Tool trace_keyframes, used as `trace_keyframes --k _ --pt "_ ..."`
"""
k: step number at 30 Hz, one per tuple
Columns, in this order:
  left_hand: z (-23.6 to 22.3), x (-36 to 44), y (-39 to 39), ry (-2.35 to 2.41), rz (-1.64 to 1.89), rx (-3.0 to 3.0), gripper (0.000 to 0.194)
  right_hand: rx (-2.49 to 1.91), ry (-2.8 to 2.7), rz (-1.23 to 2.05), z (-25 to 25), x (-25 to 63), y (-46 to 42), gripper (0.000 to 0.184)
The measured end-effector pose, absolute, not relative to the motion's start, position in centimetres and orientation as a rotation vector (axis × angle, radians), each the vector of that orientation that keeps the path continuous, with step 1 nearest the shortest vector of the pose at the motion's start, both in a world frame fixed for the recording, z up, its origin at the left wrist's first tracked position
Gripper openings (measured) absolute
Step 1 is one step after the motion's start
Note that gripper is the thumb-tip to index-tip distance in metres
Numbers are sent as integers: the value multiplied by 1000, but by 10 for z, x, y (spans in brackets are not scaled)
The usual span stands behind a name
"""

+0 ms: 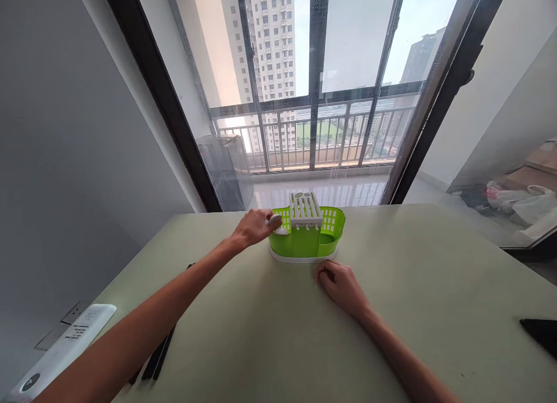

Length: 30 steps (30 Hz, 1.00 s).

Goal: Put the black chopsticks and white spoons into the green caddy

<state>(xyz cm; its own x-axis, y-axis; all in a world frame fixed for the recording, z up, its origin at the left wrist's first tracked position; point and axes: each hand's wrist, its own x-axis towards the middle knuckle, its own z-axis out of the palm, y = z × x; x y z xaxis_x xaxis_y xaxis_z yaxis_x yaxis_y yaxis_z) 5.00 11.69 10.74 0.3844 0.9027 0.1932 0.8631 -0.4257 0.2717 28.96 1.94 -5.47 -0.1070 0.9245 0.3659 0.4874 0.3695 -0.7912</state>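
A green plastic utensil caddy (305, 240) with perforated sides stands upright on a white base tray (304, 260). Across its middle sits a white slotted rack (306, 209) with two oval holes and small hooks along its front. At the caddy's left end, my left hand (256, 226) has its fingers closed around a small white rounded piece (275, 219), whose kind I cannot make out. Another white part shows just below it, inside the left compartment. My right hand (342, 284) rests on the table with curled fingers, close to the tray's front right edge, holding nothing visible.
Several black bars (159, 354) lie partly under my left forearm on the pale table (243, 339). A long white device (65, 351) is at the left edge, and a dark pointed object (539, 336) at the right. Glass doors (365, 61) stand behind the table.
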Motion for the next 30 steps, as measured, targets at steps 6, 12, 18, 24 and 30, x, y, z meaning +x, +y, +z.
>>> trace_keyframes --k 6,12,18,24,30 --pt "120 45 114 1305 365 2544 43 -1267 -1758 604 -53 290 19 26" --pt "133 40 115 1141 236 2465 48 -1269 -1766 606 -52 291 19 27" --pt "141 45 112 1085 127 2585 52 -1274 -1765 618 -53 291 19 26" --pt "130 48 116 1007 219 2717 37 -1286 -1769 613 -54 291 19 27" --pt "125 48 126 921 239 2673 29 -1294 -1767 619 -54 291 19 26"
